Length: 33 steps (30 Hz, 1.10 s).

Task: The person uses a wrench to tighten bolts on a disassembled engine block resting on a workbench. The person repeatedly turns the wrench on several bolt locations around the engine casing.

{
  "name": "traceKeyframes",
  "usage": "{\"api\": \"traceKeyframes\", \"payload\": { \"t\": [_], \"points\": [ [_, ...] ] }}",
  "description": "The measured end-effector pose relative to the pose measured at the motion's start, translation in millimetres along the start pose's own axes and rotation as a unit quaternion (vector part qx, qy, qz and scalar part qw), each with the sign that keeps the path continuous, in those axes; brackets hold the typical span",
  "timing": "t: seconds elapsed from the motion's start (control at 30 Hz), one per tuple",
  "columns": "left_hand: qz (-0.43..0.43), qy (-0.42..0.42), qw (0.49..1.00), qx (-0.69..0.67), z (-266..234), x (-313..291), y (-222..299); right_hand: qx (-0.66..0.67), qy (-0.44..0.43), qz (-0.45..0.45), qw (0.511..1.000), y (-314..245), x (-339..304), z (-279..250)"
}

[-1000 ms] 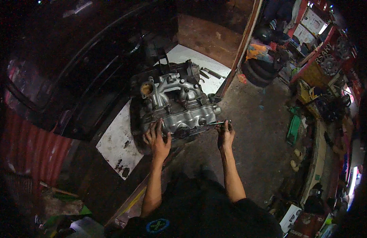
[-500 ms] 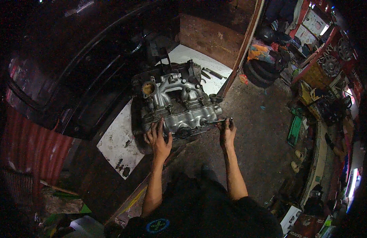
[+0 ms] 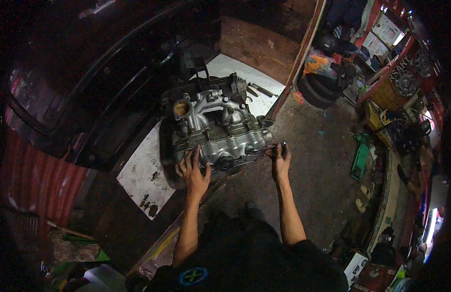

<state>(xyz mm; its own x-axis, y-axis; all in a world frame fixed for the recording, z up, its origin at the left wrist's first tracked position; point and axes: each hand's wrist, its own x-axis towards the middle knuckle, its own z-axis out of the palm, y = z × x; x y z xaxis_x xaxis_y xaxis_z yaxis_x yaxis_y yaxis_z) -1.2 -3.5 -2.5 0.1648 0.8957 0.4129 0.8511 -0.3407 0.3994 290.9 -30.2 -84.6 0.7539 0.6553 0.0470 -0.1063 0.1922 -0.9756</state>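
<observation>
A grey metal engine block [image 3: 216,127] with an intake manifold on top rests on a white board [image 3: 143,176] on the floor. My left hand [image 3: 193,169] lies spread against the engine's near lower edge, fingers apart. My right hand [image 3: 280,159] is closed around the handle of a metal wrench [image 3: 273,146] that reaches left to the engine's right end.
A dark car body [image 3: 79,82] fills the left side. A long wooden plank [image 3: 299,57] runs along the board's right edge, with loose tools [image 3: 258,90] beside it. Stacked tyres [image 3: 317,88] stand behind it, and cluttered shelves [image 3: 401,97] line the right. Bare concrete floor [image 3: 323,175] lies to my right.
Both hands stay at the engine's near edge. The right hand with the wrench has barely shifted; the view has moved slightly.
</observation>
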Motion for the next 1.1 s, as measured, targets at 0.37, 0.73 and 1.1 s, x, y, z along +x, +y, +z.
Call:
{"api": "traceKeyframes", "payload": {
  "t": [0.37,0.73,1.1],
  "points": [
    [0.004,0.008,1.000,-0.011,-0.5,-0.3,-0.2,0.003,-0.072,-0.003,0.997,-52.3,-21.0,20.2],
    [0.009,0.007,1.000,-0.005,-4.5,0.5,0.6,-0.015,-0.099,-0.010,0.995,-29.1,-16.2,19.4],
    [-0.001,-0.012,1.000,-0.015,-2.1,1.9,0.4,-0.281,-0.335,-0.292,0.850,-69.3,-52.9,74.0]
  ]
}}
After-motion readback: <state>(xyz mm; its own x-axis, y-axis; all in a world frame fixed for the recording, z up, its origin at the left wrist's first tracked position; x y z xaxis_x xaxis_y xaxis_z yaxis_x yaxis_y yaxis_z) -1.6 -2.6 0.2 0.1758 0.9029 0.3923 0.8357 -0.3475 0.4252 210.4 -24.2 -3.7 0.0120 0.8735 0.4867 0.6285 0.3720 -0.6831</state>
